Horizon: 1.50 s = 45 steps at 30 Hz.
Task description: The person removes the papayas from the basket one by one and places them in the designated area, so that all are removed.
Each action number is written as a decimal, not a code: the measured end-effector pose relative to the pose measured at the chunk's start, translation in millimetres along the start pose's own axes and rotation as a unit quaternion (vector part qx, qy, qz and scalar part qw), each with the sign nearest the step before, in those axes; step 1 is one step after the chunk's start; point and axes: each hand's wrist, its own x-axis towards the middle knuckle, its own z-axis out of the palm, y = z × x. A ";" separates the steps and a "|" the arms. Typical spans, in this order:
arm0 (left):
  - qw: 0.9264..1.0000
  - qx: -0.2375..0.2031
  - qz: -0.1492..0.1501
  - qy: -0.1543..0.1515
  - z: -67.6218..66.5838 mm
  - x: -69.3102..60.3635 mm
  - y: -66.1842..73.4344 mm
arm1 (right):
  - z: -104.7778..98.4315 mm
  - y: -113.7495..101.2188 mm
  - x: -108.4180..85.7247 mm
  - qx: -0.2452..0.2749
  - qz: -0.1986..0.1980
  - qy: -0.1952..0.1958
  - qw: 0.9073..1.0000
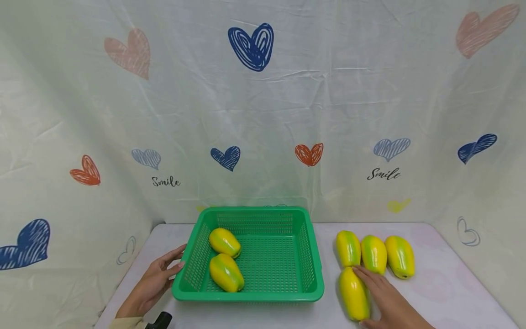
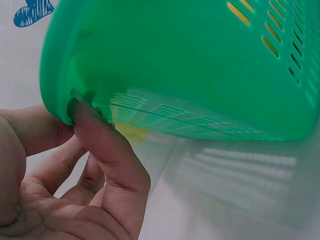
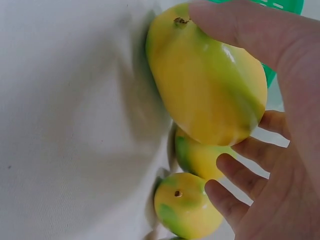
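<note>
In the head view a green plastic basket (image 1: 246, 296) stands on the table, and two yellow-green papayas (image 1: 227, 273) lie along its left side. At the basket's left rim, my left hand (image 1: 149, 281) pinches the edge between thumb and a finger, as the left wrist view shows closely. My right hand (image 1: 388, 299) spans a papaya (image 1: 352, 296) lying right of the basket, thumb at its near end and fingers at its far end. Behind that fruit, three more papayas (image 1: 374, 253) sit side by side. In the right wrist view two of the others (image 3: 187, 206) show past the held papaya.
A pale table (image 1: 435, 292) carries everything. White cloth (image 1: 263, 114) printed with hearts and "Smile" hangs behind and at both sides. A black object (image 1: 160, 321) shows by the left wrist at the bottom of the head view.
</note>
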 end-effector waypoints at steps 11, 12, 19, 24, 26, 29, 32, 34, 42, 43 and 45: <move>1.000 0.009 0.001 0.006 1.1 -0.5 -0.3 | -0.5 2.1 0.8 0.026 0.028 -0.021 0.999; 1.000 0.009 0.001 0.005 1.0 -0.4 -0.3 | -0.5 2.0 1.1 0.025 0.028 -0.022 0.999; 1.000 0.009 0.005 0.004 0.5 0.1 -0.4 | -0.7 0.6 0.1 -0.002 0.006 -0.014 1.000; 1.000 0.006 0.003 0.004 0.5 -0.3 -0.6 | -6.0 -3.3 0.3 -0.004 0.003 -0.013 1.000; 1.000 0.005 0.003 0.003 0.4 -0.7 -0.5 | -9.9 -6.7 1.0 -0.001 0.008 -0.014 1.000; 1.000 0.004 0.006 -0.001 0.1 -1.2 -0.4 | -16.2 -11.5 3.2 -0.014 -0.011 -0.002 1.000; 1.000 0.005 0.008 -0.006 -0.3 -1.5 -0.2 | -22.7 -17.0 6.4 -0.037 -0.048 0.022 0.998; 1.000 0.006 0.009 -0.007 -0.6 -1.4 -0.2 | -27.4 -21.7 8.9 -0.042 -0.067 0.034 0.996; 1.000 0.004 0.011 -0.008 -0.4 -0.5 -0.2 | -45.5 -54.2 25.8 -0.045 -0.138 0.060 0.988; 1.000 0.003 0.011 -0.008 -0.5 -0.5 -0.2 | -47.8 -59.1 29.2 -0.041 -0.148 0.057 0.987; 1.000 0.002 0.012 -0.009 -0.5 -0.2 -0.2 | -52.6 -69.2 36.6 -0.027 -0.165 0.044 0.985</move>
